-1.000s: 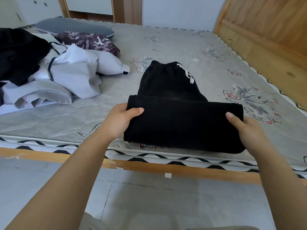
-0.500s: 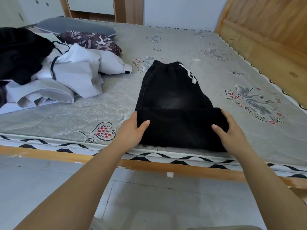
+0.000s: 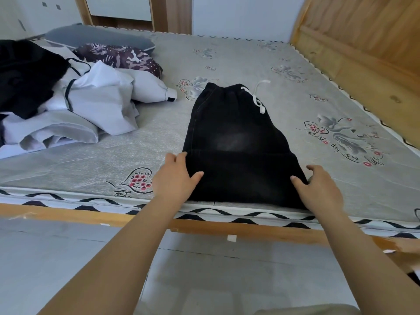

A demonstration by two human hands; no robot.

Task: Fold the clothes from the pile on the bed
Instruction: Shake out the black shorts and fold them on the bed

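Both hands have let the folded-over end of the black trousers [image 3: 238, 155] drop since a second ago, when they held it raised above the bed [image 3: 250, 64]; the fold now lies flat near the bed's front edge, waistband and white drawstring [image 3: 255, 96] pointing away. The left hand [image 3: 175, 180] rests at the fold's left side with fingers spread and thumb on the cloth, gripping nothing; the right hand [image 3: 318, 189] sits likewise at the right side, fingers loose, thumb touching the fabric. The risk, as I judge it, is the near edge: the fold lies right at the mattress border, so a careless press or tug could drag it off. The unfolded pile [image 3: 68, 105] waits well apart to the left.
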